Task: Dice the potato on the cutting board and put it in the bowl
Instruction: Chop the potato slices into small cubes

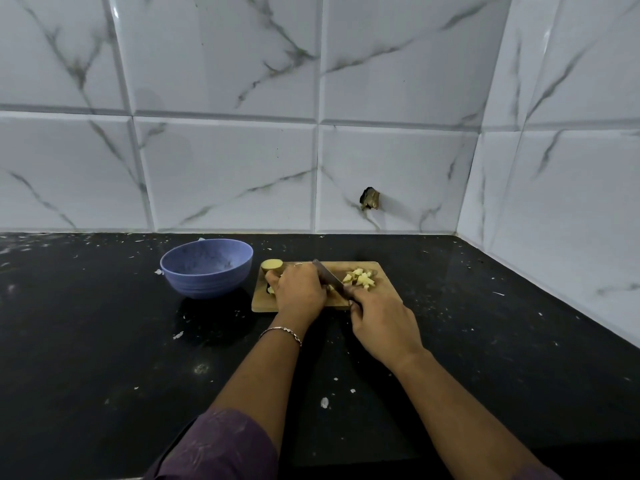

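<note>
Wooden cutting board sits centre frame on the black speckled table, just right of the blue bowl; bowl and board are near but apart. The bowl's visible inside shows no potato.

Left hand lies palm down on the left half of the board, fingers curled over a potato piece that is mostly hidden; a pale bit shows at its left edge. Grip closed down on that piece. Thin bracelet on the left wrist, purple sleeve at lower frame.

Right hand is wrapped tight round the knife handle at the board's lower right edge; the handle is covered by the fingers. Knife blade angles up and left from that hand, running right beside the left hand's knuckles, tip toward the board's far edge.

Diced potato pile sits on the right part of the board, just right of the blade. An uncut potato chunk, cut face up, rests at the board's upper left corner.

White marbled tile wall behind, with a small dark hole right of centre.
</note>
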Available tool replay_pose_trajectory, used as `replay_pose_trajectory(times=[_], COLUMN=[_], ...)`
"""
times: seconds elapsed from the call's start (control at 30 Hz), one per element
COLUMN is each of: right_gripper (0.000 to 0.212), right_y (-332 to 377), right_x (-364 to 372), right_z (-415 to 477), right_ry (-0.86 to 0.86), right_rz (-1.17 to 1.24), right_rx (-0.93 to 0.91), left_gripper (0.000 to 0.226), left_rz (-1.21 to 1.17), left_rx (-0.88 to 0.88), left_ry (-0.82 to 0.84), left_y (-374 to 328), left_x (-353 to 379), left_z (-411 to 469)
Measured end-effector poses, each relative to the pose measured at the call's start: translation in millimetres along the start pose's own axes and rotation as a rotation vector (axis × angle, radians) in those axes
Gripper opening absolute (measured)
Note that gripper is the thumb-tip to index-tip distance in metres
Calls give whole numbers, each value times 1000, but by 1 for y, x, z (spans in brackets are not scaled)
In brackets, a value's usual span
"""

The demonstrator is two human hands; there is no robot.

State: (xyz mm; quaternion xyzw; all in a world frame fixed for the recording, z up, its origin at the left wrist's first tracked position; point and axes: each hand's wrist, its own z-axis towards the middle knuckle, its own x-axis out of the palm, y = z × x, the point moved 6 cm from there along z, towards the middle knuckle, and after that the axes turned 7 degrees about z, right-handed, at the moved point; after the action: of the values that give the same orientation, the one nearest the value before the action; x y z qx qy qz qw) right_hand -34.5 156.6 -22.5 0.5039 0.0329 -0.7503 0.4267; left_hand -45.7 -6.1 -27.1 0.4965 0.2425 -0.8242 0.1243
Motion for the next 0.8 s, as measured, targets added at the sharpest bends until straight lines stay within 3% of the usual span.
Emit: replay_pose_trajectory(times=[0.47, 0.63, 0.8], right_gripper=[37, 37, 38], right_y=[6, 2, 5], right_x=[1, -2, -2], right_z=[0, 0, 1], right_ry=[-22, -43, -49], right_rz=[-185, -116, -35], right_rx=[-96, -54, -56], left_gripper=[15, 17, 32], left_rz=[-33, 114, 82], left_rx=[49, 109, 56], left_ry=[-25, -63, -68], left_y=[-5, -10, 4], left_x=[0, -9, -28], left_z=[-5, -7, -3])
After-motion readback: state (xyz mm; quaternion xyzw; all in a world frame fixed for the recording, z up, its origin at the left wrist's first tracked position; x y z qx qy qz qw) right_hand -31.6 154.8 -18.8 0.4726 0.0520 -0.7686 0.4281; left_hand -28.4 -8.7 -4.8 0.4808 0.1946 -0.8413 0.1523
